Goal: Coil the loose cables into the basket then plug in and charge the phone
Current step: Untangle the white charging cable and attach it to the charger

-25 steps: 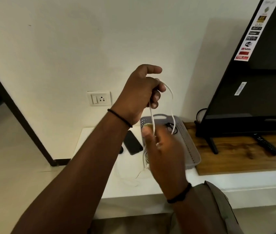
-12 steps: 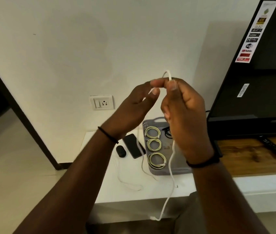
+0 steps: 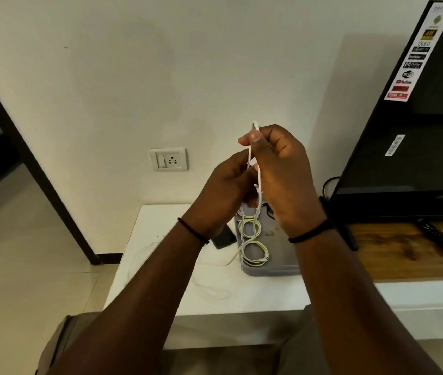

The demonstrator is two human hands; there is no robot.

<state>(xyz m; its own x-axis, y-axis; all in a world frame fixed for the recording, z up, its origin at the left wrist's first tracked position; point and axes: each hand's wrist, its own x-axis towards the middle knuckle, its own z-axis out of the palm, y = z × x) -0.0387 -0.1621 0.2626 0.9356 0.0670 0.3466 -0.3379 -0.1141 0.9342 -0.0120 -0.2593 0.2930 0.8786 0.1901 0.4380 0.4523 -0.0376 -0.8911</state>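
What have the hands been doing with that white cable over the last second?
The left hand dropped from the loop's top and now holds the white cable lower down; the right hand rose and pinches the top. The coiled cables in the grey basket stayed put.

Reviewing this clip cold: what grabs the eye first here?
Two hands raised mid-frame: the right hand pinches the top of a white cable loop, and the left hand holds it lower down. Below them a grey basket on the white shelf holds coiled cables; a large TV fills the right.
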